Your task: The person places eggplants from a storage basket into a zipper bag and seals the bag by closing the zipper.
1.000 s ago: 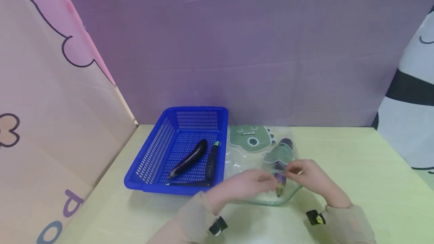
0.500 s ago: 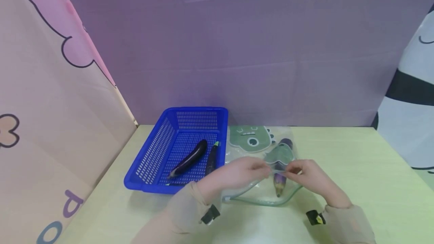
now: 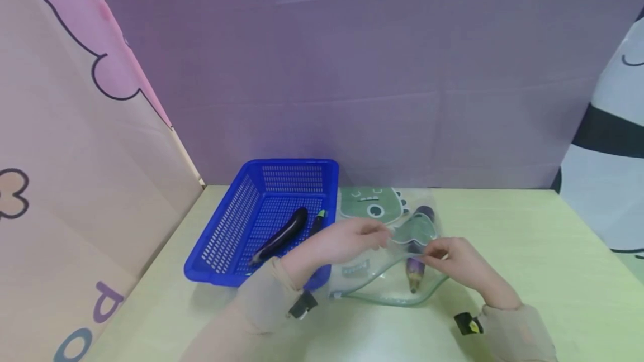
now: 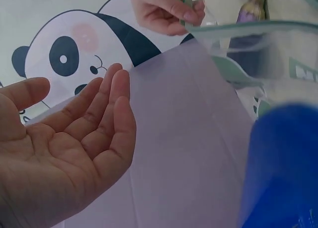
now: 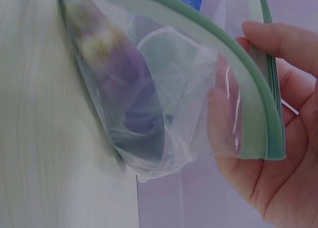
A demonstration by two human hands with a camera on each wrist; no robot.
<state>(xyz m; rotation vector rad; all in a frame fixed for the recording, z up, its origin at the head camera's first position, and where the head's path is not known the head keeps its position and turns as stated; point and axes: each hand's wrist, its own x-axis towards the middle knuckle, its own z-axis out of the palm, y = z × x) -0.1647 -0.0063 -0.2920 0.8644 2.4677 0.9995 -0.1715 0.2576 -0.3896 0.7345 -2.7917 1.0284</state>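
Observation:
A clear zip bag (image 3: 374, 289) with green monster print lies on the table, its green-edged mouth parted. Inside it is a purple eggplant (image 3: 415, 272), also visible through the plastic in the right wrist view. My right hand (image 3: 455, 261) pinches the mouth's upper edge at the right; the right wrist view shows the green zip strip (image 5: 271, 89) between thumb and fingers. My left hand (image 3: 347, 242) is above the bag's left part, beside the basket; in the left wrist view its palm is bare and its fingers (image 4: 94, 121) are loosely extended.
A blue plastic basket (image 3: 201, 274) stands left of the bag. In it lie a dark eggplant (image 3: 282, 236) and another with a green tip (image 3: 318, 221), partly hidden by my left arm. A purple cloth (image 3: 312, 71) hangs behind the table (image 3: 528, 250).
My left hand has moved left and away from me, from beside the bag's opening toward the basket. My right hand has stayed in place, still holding the bag's edge.

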